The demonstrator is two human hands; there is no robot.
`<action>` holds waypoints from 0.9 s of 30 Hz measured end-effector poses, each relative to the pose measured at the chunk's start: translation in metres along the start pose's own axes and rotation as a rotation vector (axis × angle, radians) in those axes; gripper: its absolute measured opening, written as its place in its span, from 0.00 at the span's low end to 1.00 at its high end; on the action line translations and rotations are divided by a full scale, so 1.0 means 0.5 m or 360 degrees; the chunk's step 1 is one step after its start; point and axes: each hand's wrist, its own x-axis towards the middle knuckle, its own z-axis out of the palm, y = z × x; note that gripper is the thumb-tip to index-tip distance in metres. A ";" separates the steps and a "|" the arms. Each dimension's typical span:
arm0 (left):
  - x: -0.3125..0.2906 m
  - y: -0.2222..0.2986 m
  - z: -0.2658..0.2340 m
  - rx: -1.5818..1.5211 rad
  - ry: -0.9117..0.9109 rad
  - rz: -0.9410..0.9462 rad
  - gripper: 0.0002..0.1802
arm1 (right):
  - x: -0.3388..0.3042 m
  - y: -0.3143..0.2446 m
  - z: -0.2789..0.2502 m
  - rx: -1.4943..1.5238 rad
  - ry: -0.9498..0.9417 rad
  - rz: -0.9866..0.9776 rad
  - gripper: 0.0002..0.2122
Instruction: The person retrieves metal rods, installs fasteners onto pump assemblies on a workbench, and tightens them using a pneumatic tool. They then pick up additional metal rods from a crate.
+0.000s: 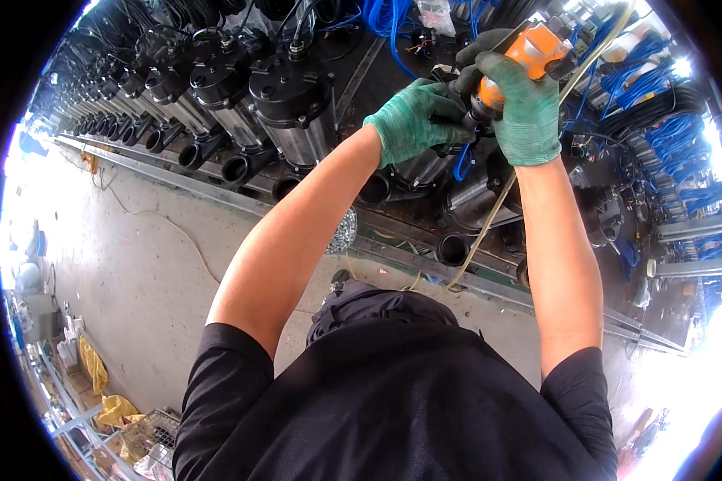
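Note:
My right hand [529,112], in a green glove with dark fingers, is wrapped round an orange impact wrench [535,50]. The wrench's nose points down at the top of a pump beneath my hands. Close beside that nose, my left hand [417,120], gloved the same way, has its fingers bent and closed in at the pump's top; what they grip is hidden. A short blue cable loop [462,163] hangs just below the hands. To the left stands a steel-bodied pump [293,104] with a black top and a round outlet.
A long row of similar pumps [168,88] runs left along a metal-edged platform [233,204]. A pale yellow hose [489,224] slants down past my right forearm. Coiled blue cables [682,152] lie at right. On the floor are a thin cord [172,220] and a round metal container [343,232].

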 end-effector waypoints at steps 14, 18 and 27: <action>0.000 -0.004 0.001 0.0222 0.0028 0.0078 0.13 | -0.006 -0.004 0.003 -0.0009 0.0019 0.0077 0.07; 0.001 -0.009 0.003 0.0048 0.0010 -0.0025 0.13 | -0.007 -0.009 0.005 0.0063 0.0027 0.0107 0.07; 0.003 -0.012 -0.002 0.0196 0.0021 0.0074 0.12 | -0.008 -0.016 0.011 -0.0029 0.0037 0.0086 0.07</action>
